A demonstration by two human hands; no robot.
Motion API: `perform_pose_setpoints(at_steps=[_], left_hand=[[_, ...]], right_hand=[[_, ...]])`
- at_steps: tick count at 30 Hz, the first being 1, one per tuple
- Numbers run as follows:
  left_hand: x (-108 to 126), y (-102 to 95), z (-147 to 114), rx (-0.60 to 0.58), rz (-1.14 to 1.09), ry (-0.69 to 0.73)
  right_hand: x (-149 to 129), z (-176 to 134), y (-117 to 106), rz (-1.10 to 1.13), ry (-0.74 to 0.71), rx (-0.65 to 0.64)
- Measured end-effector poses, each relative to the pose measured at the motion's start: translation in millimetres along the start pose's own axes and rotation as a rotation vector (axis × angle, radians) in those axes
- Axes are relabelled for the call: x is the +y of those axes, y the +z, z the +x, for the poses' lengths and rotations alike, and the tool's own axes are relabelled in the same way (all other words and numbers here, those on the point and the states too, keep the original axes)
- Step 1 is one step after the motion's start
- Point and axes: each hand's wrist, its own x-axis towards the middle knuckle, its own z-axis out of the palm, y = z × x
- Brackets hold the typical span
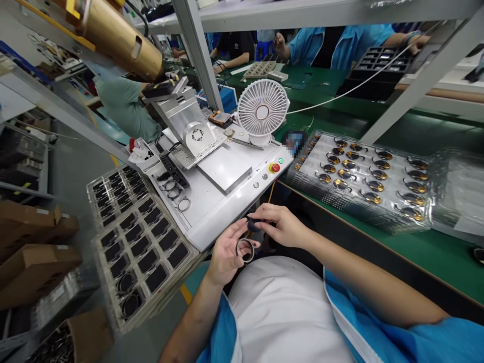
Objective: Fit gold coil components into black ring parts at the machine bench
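Observation:
My left hand [226, 254] is turned palm up in front of my body, its thumb and fingers closed around a thin metal ring [253, 250]. Between the fingertips of my right hand [282, 225] is a small dark round disc [253, 225]. Fingers of my left hand reach up to the disc's left side, apparently touching it. The ring sits just below the disc, apart from it. More rings [184, 203] lie on the white machine's bed [223, 214] beyond my left hand.
Left of the machine stand stacked trays [141, 242] of dark flat pieces. To the right, clear trays [363, 176] hold round parts with amber film. A white fan [262, 108], a red stop button [275, 168] and a metal post [200, 55] are ahead. Co-workers sit opposite.

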Motion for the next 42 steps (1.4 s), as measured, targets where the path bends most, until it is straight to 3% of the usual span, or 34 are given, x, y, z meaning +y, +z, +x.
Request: perform_pose_setpoints(at_steps=[6,12,18,21,23,28,32,35,38,42], left_hand=[[-2,-8.4,-3,-0.034,-0.060,-0.037],[-10,-13.7,-3,-0.085,-0.055,-0.004],[-18,-12.1,-2,-0.051,-0.060,0.027],[-16,-11.0,3,0.004,-0.057,0.061],[-13,-10.9,7,0.038,-0.059,0.098],[-10,-11.4,8,0.025,-0.020,0.158],[-11,-14.6,0,0.022,0.017,0.217],[-15,-18.2,-7,0.035,0.115,0.300],[-21,-18.2,-13,0.071,0.343,0.422],[-33,-10.8,-11,0.093,0.762,0.541]], right_hand=[[6,-1,8,0.113,0.085,-0.018],[4,2,7,0.189,0.048,-0.043],[2,2,10,0.082,-0.040,0.014],[6,21,1,0.021,-0.059,0.033],[11,46,-10,0.005,0.054,0.099],[25,119,-36,0.077,0.518,0.237],[38,142,-42,-0.044,0.638,0.271],[44,130,-41,-0.192,0.596,0.404],[38,96,-27,-0.118,0.488,0.488],[17,36,16,0.341,0.438,0.199]])
